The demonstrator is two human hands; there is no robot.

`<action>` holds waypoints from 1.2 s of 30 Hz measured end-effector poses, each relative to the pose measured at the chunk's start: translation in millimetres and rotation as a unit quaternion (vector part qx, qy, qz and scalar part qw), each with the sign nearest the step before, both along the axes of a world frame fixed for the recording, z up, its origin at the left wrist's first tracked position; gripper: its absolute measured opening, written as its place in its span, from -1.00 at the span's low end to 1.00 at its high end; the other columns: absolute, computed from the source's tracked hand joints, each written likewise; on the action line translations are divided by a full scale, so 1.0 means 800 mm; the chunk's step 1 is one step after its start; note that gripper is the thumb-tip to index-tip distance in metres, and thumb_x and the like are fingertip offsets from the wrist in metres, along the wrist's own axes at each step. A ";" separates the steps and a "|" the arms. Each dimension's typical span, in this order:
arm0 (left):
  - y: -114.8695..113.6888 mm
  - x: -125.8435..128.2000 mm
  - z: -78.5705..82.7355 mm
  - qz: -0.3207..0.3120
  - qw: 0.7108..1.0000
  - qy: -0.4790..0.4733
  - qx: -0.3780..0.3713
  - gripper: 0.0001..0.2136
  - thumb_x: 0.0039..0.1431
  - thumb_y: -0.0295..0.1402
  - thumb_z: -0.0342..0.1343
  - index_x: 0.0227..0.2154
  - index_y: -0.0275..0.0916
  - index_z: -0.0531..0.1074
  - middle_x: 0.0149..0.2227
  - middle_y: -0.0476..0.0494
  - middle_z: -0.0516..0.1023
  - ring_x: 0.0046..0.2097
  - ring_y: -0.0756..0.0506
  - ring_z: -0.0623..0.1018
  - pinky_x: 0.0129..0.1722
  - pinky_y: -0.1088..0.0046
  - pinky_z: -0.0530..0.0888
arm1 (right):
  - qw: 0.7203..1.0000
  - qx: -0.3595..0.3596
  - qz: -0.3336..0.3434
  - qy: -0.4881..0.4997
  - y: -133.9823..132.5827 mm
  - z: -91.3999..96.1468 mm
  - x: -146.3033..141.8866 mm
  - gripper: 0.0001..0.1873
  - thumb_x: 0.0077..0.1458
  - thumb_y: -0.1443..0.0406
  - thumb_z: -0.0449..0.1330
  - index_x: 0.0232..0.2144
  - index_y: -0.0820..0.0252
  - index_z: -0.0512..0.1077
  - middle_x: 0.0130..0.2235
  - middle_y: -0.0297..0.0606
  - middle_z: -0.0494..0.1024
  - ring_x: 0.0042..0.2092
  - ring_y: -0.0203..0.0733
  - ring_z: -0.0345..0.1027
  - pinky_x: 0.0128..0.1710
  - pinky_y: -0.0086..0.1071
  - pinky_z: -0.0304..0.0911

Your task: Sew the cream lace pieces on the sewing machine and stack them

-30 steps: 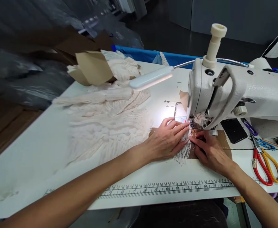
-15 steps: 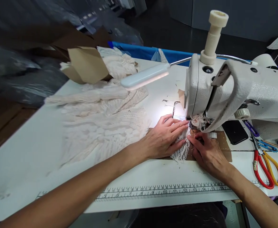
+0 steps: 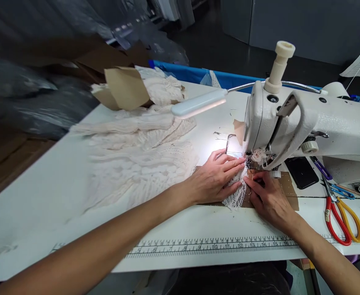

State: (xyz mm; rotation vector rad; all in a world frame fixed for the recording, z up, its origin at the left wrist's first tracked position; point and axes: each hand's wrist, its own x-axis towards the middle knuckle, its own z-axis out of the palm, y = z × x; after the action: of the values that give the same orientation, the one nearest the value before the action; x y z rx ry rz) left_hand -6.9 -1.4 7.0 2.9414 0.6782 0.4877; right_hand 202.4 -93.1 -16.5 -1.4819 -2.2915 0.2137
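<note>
White lace fabric [image 3: 235,197] lies at the needle end of a white sewing machine [image 3: 336,127]. My left hand [image 3: 218,176] rests flat on the lace, its fingers stretched toward the presser foot. Close to the lace's right edge is my right hand [image 3: 267,196], thumb and forefinger nearly together at the border; the other fingers are curled under. Whatever lies between those fingertips is too small to make out. A brown board [image 3: 290,190] sits beneath both hands. The needle area is partly covered by a pale fabric rosette [image 3: 259,155] on the machine.
A heap of white lace [image 3: 136,164] spreads across the table to the left, below a brown cardboard piece [image 3: 127,88]. A lamp [image 3: 198,104] hangs over the middle. Right of my hands lie a black phone [image 3: 302,172] and red-and-yellow scissors [image 3: 336,221]. A ruler strip [image 3: 213,247] follows the front edge.
The view has shifted slightly, so the machine and table appear lower. Both hands stay in nearly the same place on the lace by the needle.
</note>
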 end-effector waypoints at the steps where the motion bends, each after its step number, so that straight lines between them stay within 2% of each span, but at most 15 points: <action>1: 0.000 0.000 0.001 0.000 1.000 0.003 0.000 -0.70 0.35 -0.24 -0.10 -0.08 -0.26 0.47 -0.13 -0.27 0.61 -0.02 -0.26 0.48 0.13 -0.08 0.29 | 1.000 0.007 0.002 0.005 0.000 -0.001 0.000 -0.55 0.20 0.38 0.05 0.13 0.06 0.36 -0.05 -0.04 0.35 -0.06 0.03 0.27 -0.06 0.00 0.40; 7: -0.003 0.002 0.002 0.001 1.000 0.002 0.028 -0.69 0.34 -0.28 -0.08 0.00 -0.30 0.42 0.03 -0.31 0.55 0.01 -0.26 0.48 0.16 -0.11 0.26 | 0.998 0.052 0.002 0.032 0.003 0.000 -0.004 -0.59 0.22 0.39 0.04 0.08 0.09 0.42 -0.11 -0.06 0.37 -0.09 0.00 0.27 -0.09 -0.05 0.41; 11: -0.005 0.003 0.001 0.004 1.000 0.003 0.030 -0.68 0.34 -0.28 -0.08 0.01 -0.32 0.42 0.07 -0.31 0.53 0.01 -0.25 0.49 0.17 -0.12 0.25 | 0.996 0.072 0.006 0.045 0.004 0.002 -0.005 -0.60 0.21 0.41 0.02 0.05 0.13 0.44 -0.13 -0.08 0.37 -0.07 -0.01 0.28 -0.08 -0.07 0.41; 17: -0.005 0.004 0.000 0.003 1.000 -0.012 0.003 -0.67 0.33 -0.26 -0.06 0.00 -0.35 0.42 0.10 -0.33 0.50 0.05 -0.27 0.48 0.18 -0.14 0.21 | 0.996 0.072 0.020 0.052 0.005 0.002 -0.001 -0.62 0.22 0.41 0.05 0.05 0.21 0.45 -0.13 -0.05 0.37 -0.08 -0.02 0.30 -0.09 -0.10 0.42; 24: -0.002 0.000 0.000 0.001 1.000 0.003 -0.003 -0.64 0.35 -0.23 -0.08 0.07 -0.29 0.40 0.15 -0.30 0.47 0.06 -0.27 0.48 0.21 -0.20 0.16 | 0.996 0.056 0.035 0.062 0.006 0.006 0.003 -0.63 0.24 0.39 0.05 0.05 0.18 0.45 -0.11 -0.07 0.38 -0.07 -0.05 0.31 -0.05 -0.12 0.42; 29: -0.006 0.002 -0.003 0.016 1.000 0.003 0.001 -0.62 0.36 -0.22 -0.13 0.07 -0.31 0.41 0.16 -0.31 0.46 0.08 -0.26 0.47 0.23 -0.16 0.14 | 0.995 0.058 0.037 0.066 0.005 0.009 0.005 -0.62 0.26 0.38 0.04 0.09 0.10 0.43 -0.10 -0.10 0.38 -0.03 -0.05 0.30 -0.04 -0.12 0.42; 36: -0.008 0.004 -0.007 0.030 0.999 -0.014 -0.020 -0.60 0.38 -0.18 -0.17 0.08 -0.27 0.41 0.14 -0.28 0.48 0.09 -0.28 0.47 0.23 -0.25 0.08 | 0.997 0.043 0.028 0.055 0.003 0.008 0.004 -0.61 0.28 0.36 0.02 0.12 0.11 0.40 -0.09 -0.08 0.36 -0.06 -0.05 0.30 -0.05 -0.11 0.42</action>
State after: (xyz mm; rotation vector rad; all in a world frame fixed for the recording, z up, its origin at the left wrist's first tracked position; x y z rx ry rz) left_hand -3.4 -7.8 1.2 2.8781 0.7657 0.5142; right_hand 205.8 -90.9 -10.1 -1.3303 -2.2271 0.2049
